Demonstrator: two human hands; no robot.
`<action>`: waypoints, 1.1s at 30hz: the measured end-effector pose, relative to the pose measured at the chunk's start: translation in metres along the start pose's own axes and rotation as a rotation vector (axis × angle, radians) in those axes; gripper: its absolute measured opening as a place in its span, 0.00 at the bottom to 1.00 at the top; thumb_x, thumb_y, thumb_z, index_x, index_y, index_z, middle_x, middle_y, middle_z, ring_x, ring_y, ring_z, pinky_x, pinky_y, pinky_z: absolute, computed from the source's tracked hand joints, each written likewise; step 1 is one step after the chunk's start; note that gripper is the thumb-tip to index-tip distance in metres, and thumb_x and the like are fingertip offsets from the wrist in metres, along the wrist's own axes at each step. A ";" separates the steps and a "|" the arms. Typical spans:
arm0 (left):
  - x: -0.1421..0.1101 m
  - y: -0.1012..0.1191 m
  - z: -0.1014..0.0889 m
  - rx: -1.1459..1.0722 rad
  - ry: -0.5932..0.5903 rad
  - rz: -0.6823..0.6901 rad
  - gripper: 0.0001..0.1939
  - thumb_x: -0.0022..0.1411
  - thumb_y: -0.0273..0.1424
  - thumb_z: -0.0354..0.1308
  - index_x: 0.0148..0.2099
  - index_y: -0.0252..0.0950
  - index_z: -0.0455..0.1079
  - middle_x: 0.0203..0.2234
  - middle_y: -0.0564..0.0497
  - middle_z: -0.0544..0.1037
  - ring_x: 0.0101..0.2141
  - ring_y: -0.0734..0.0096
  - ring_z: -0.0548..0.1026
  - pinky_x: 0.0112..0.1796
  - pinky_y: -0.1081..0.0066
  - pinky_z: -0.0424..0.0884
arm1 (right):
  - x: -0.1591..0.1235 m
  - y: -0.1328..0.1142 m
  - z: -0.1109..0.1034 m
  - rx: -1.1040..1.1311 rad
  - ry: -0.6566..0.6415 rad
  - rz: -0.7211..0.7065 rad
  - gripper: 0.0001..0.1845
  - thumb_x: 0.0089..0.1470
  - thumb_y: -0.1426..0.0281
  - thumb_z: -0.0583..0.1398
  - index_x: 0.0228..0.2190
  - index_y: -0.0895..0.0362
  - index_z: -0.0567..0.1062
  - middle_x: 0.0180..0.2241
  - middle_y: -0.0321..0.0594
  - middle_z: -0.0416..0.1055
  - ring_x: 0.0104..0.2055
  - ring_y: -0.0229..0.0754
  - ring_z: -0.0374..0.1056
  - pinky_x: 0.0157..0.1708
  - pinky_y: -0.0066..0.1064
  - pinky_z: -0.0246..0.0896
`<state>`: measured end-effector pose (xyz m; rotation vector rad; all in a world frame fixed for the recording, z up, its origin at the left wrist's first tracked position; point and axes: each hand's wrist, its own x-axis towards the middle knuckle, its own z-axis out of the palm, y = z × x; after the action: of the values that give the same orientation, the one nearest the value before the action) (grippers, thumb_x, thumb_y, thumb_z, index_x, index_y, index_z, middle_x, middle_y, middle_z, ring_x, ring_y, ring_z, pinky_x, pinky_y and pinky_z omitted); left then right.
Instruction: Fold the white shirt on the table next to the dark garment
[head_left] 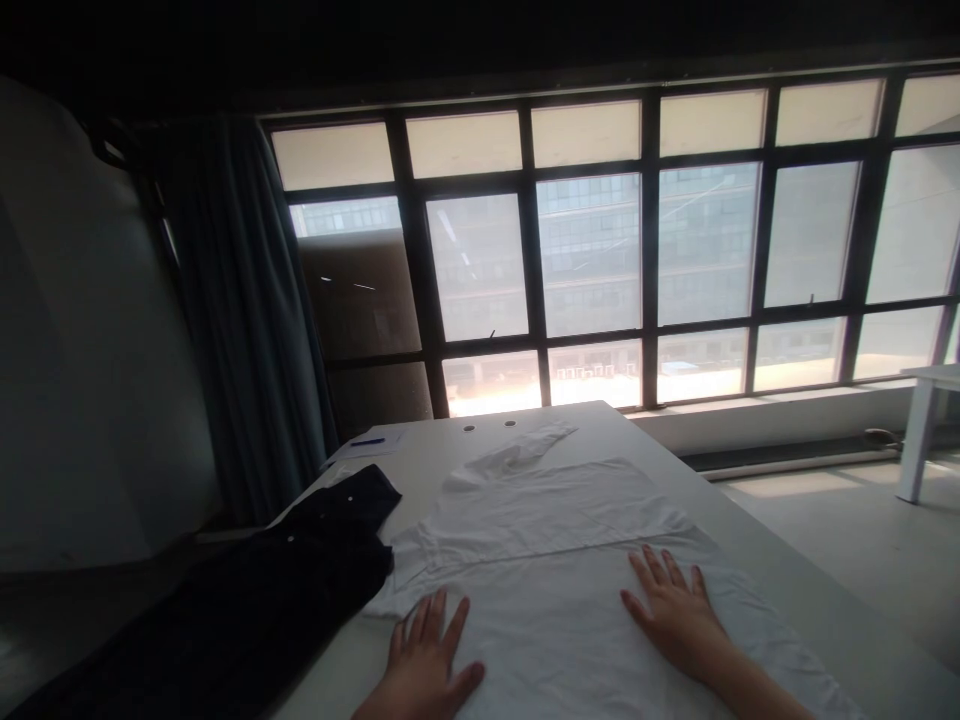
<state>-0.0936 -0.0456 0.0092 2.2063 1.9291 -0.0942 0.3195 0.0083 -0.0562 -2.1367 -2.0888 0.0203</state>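
Note:
A white cloth garment [547,590] lies spread over the table, wrinkled, with a seam or fold line running across it. One narrow part of it, perhaps a sleeve, reaches toward the far end. Flat on its left side rests my left hand [427,660], fingers spread. My right hand [671,610] lies on the right side of the cloth, also with fingers apart. Neither hand grips anything. To the left of my left hand is a dark garment [300,570] with small light buttons, hanging over the table's left edge. The near end of the white garment runs out of view.
The white table [607,425] has two round holes near its far edge. Paper with a blue pen [367,441] lies at the far left corner. Beyond are large windows and a dark curtain [240,320]. Another white table [919,430] stands at the right.

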 end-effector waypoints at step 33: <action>-0.035 0.010 -0.110 -0.339 -0.221 0.240 0.22 0.56 0.45 0.65 0.53 0.48 0.74 0.47 0.54 0.79 0.46 0.63 0.77 0.45 0.70 0.70 | 0.027 -0.078 -0.057 0.545 -0.098 -0.463 0.23 0.57 0.63 0.58 0.53 0.57 0.75 0.52 0.48 0.73 0.52 0.46 0.70 0.55 0.36 0.62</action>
<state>-0.0989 -0.0589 0.1244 2.0798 1.4349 0.0249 0.2490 0.0311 0.0116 -1.3433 -2.2433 0.5748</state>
